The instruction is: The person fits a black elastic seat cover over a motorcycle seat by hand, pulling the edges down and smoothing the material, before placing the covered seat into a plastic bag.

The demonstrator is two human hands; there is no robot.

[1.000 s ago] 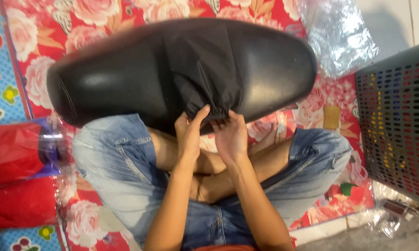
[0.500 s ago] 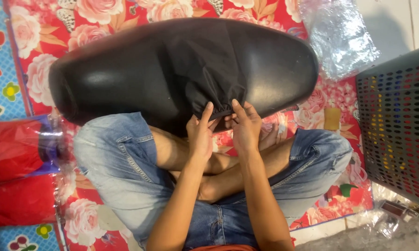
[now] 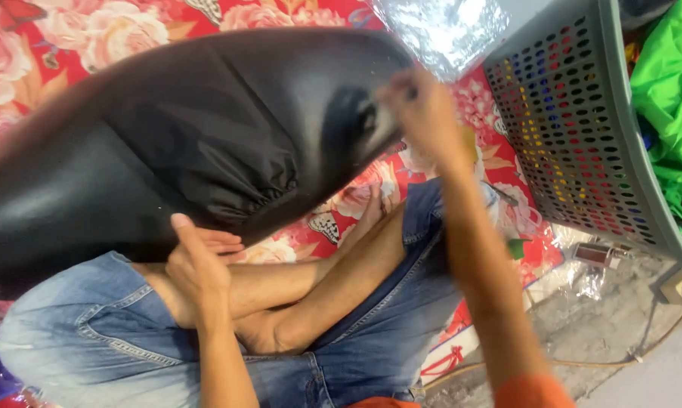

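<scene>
In the head view, a long black motorcycle seat (image 3: 114, 174) is lying across the person's lap, stretching from the left edge to the upper middle of the picture, with a black fabric cover (image 3: 212, 143) gathered in elastic puckers over its middle. The left hand (image 3: 197, 268) is pressing against the seat's lower edge just below the gathered hem, its thumb sticking up against the black surface and its fingers curling under the rim; it is gripping the edge rather than lying flat. The right hand (image 3: 424, 113) is reaching out to the seat's far, narrow end and is blurring with motion; its fingers are bending closed over the tip of the seat, though whether they are pinching the cover or the seat itself cannot be told. The person is sitting cross-legged in blue denim shorts (image 3: 91, 332), bare shins crossing beneath the seat, on a red floral mat (image 3: 76, 30). A grey perforated plastic basket (image 3: 575, 128) is standing to the right, near the right forearm, holding bright green cloth (image 3: 673, 98). A crinkled clear plastic sheet (image 3: 439, 30) is lying beyond the seat's tip
</scene>
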